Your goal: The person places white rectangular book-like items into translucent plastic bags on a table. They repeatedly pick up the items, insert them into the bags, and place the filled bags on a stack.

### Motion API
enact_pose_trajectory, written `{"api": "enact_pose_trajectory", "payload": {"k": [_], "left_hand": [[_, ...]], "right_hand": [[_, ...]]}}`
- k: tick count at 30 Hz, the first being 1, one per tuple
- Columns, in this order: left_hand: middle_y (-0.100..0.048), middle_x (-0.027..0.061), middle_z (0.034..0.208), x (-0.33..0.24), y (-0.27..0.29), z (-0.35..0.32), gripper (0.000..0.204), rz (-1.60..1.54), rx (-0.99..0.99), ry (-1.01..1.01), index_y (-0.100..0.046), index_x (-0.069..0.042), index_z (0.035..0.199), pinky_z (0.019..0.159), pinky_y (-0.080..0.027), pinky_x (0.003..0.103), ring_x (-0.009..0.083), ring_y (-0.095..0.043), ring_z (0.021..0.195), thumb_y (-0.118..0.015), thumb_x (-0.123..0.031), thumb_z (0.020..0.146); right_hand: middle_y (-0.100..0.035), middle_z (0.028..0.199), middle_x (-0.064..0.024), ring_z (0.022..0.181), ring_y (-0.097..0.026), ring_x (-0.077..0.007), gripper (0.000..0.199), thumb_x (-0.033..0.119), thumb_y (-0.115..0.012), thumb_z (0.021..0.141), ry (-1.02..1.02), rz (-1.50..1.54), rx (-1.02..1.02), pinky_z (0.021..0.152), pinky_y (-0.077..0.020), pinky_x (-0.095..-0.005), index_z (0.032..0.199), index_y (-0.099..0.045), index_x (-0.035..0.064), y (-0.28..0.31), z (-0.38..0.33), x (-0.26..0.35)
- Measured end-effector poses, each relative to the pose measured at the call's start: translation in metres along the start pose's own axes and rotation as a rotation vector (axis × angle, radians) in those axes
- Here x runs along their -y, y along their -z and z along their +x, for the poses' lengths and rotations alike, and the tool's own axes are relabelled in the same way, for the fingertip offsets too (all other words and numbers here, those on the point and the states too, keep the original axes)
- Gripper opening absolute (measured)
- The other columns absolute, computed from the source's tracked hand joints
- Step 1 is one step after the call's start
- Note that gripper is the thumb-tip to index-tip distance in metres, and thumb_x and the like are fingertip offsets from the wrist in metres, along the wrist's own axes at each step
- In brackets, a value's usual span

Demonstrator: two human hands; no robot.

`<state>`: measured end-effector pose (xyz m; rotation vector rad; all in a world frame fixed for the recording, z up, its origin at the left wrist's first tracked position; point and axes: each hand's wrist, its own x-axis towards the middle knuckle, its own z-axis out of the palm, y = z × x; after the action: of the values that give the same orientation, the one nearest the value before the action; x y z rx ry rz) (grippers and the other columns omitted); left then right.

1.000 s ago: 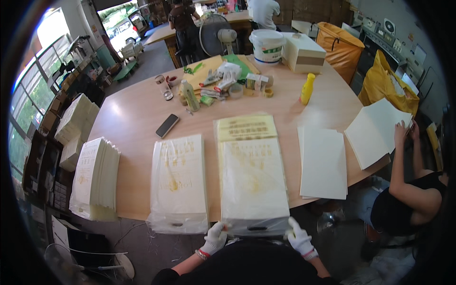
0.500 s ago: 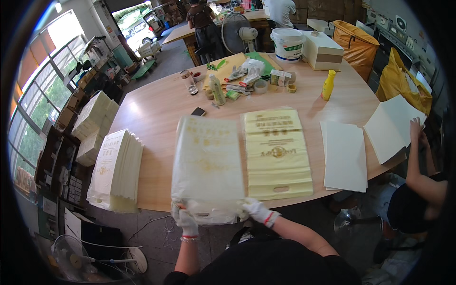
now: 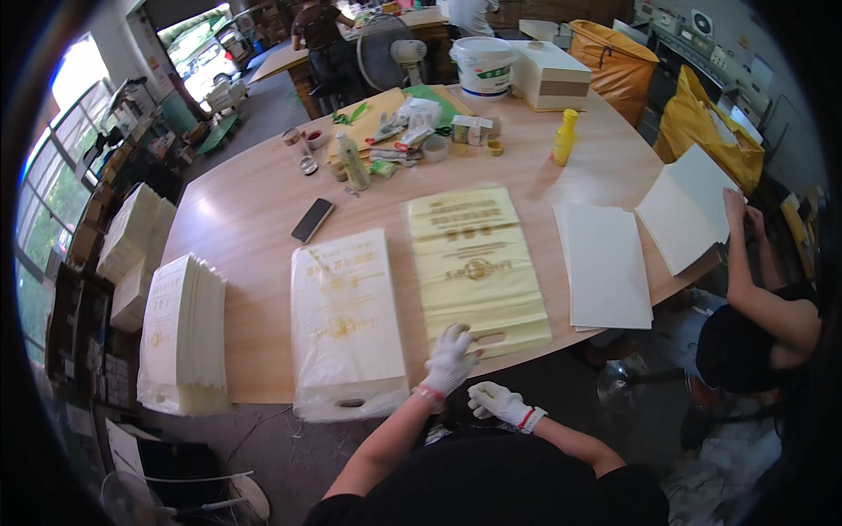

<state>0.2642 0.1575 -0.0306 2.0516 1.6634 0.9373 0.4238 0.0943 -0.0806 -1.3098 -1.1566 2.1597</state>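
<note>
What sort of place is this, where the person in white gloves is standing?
It looks like a small packing or finishing workshop, though I cannot be certain. A broad wooden worktable bears stacked, printed plastic handle bags and large white sheets; a big caged fan stands behind.

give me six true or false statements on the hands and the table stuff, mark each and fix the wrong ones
1. The left hand is at the near edge of the pale yellow bag. True.
2. The right hand holds the dark phone. False: the phone lies on the table.
3. The yellow bottle stands upright. True.
4. The phone lies right of the pale yellow bag. False: it lies left.
5. The pale yellow bag has a handle slot. True.
6. The gloves are black. False: white.
</note>
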Motion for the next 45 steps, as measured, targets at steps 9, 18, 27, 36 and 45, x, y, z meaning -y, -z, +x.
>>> {"api": "enact_pose_trajectory", "payload": {"k": [9, 18, 27, 36, 45], "left_hand": [[-0.060, 0.0106, 0.089, 0.023, -0.049, 0.052, 0.020, -0.016, 0.411, 0.105, -0.064, -0.011, 0.081, 0.083, -0.040, 0.040, 0.0313, -0.049, 0.094, -0.056, -0.029, 0.078], [-0.063, 0.0107, 0.075, 0.042, -0.065, 0.076, 0.024, -0.492, 0.252, 0.124, -0.059, -0.003, 0.082, 0.063, -0.045, 0.034, 0.0231, -0.059, 0.069, -0.047, -0.023, 0.089], [-0.058, 0.0033, 0.071, 0.000, 0.003, 0.161, 0.018, -0.813, 0.230, 0.525, -0.054, -0.001, 0.096, 0.053, -0.038, 0.023, 0.0071, -0.044, 0.056, -0.045, -0.016, 0.091], [-0.062, 0.0109, 0.086, -0.046, 0.039, 0.150, 0.042, -0.540, 0.206, 0.202, -0.042, 0.002, 0.120, 0.064, -0.046, 0.028, 0.0147, -0.055, 0.068, -0.056, -0.002, 0.080], [-0.058, 0.0149, 0.094, -0.083, 0.054, 0.112, 0.045, 0.085, -0.308, -0.358, -0.050, -0.002, 0.109, 0.073, -0.047, 0.035, 0.0323, -0.057, 0.085, -0.068, -0.002, 0.068]], "right_hand": [[-0.060, 0.085, -0.0085, 0.067, -0.059, -0.0142, 0.027, 0.025, -0.052, 0.091, 0.082, 0.093, -0.251, 0.061, -0.0528, -0.0295, 0.108, -0.053, 0.0038, 0.055, -0.034, 0.014], [-0.060, 0.087, -0.0003, 0.082, -0.058, -0.0155, 0.023, 0.029, -0.062, 0.083, 0.350, 0.300, -0.429, 0.074, -0.0469, -0.0333, 0.089, -0.064, 0.0064, 0.062, 0.081, 0.081], [-0.056, 0.092, -0.0155, 0.088, -0.053, -0.0338, 0.026, 0.013, -0.064, 0.074, 1.193, -0.748, -0.826, 0.076, -0.0442, -0.0405, 0.095, -0.051, 0.0036, 0.045, 0.055, 0.145], [-0.062, 0.091, -0.0144, 0.084, -0.058, -0.0331, 0.021, 0.013, -0.057, 0.082, 0.754, -0.551, -0.288, 0.074, -0.0470, -0.0393, 0.100, -0.058, 0.0034, 0.080, 0.034, 0.133], [-0.055, 0.102, -0.0204, 0.096, -0.053, -0.0370, 0.049, 0.035, -0.064, 0.075, 0.469, -1.263, -0.961, 0.080, -0.0431, -0.0459, 0.112, -0.050, 0.0068, 0.224, -0.014, 0.060]]}}
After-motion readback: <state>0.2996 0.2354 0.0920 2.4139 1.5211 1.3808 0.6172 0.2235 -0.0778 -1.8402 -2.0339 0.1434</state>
